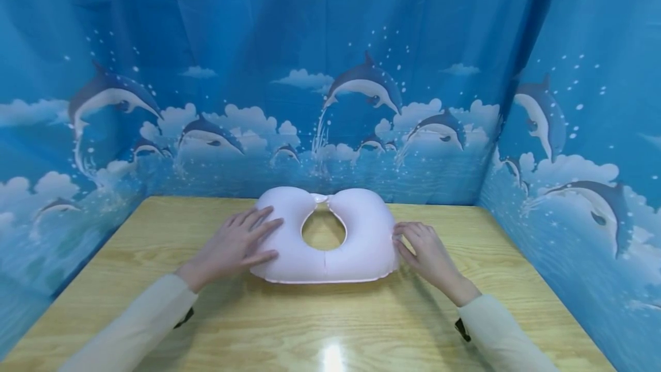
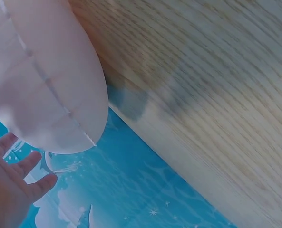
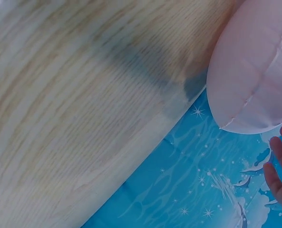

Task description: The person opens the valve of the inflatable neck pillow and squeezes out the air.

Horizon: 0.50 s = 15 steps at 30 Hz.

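A plump, pale pink U-shaped neck pillow sits on the wooden table, its two ends pointing away and nearly meeting at a small clear strap. My left hand lies with fingers spread over the pillow's left side. At the right edge, my right hand touches the pillow with its fingertips. In the left wrist view, the pillow's seamed side stands beside the spread fingers. The right wrist view shows extended fingers close by the opposite seamed side.
The light wooden table extends around the pillow on all sides. Blue curtains printed with dolphins and clouds hang behind the table and along its left and right sides. Both forearms wear cream sleeves.
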Motion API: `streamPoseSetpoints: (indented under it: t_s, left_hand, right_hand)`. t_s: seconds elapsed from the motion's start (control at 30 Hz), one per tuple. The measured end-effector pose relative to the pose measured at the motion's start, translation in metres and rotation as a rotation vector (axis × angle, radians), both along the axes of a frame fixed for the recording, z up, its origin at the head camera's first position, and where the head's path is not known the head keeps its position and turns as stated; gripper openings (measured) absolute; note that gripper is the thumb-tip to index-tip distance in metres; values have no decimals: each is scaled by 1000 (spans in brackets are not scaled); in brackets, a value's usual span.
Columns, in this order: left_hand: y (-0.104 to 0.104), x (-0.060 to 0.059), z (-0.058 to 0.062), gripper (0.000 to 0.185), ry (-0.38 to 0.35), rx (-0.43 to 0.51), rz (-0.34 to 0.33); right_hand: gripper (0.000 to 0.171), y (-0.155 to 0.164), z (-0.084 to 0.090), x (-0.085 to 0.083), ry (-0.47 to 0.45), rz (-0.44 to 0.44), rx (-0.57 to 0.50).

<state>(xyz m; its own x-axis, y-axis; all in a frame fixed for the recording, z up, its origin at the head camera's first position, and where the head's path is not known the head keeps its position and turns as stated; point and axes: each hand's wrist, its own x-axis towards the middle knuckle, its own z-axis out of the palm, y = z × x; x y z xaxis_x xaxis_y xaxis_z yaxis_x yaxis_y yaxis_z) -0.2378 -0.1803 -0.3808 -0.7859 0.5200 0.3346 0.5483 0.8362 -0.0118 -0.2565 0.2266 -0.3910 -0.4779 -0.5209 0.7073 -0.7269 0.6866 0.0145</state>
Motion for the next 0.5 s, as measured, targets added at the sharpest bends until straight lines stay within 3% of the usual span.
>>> streamPoseSetpoints:
  t_s: [0.5]
  left_hand:
    - [0,-1,0,69,16,-44,-12]
  right_hand:
    - [20,3,-2,-4,-164,26,-80]
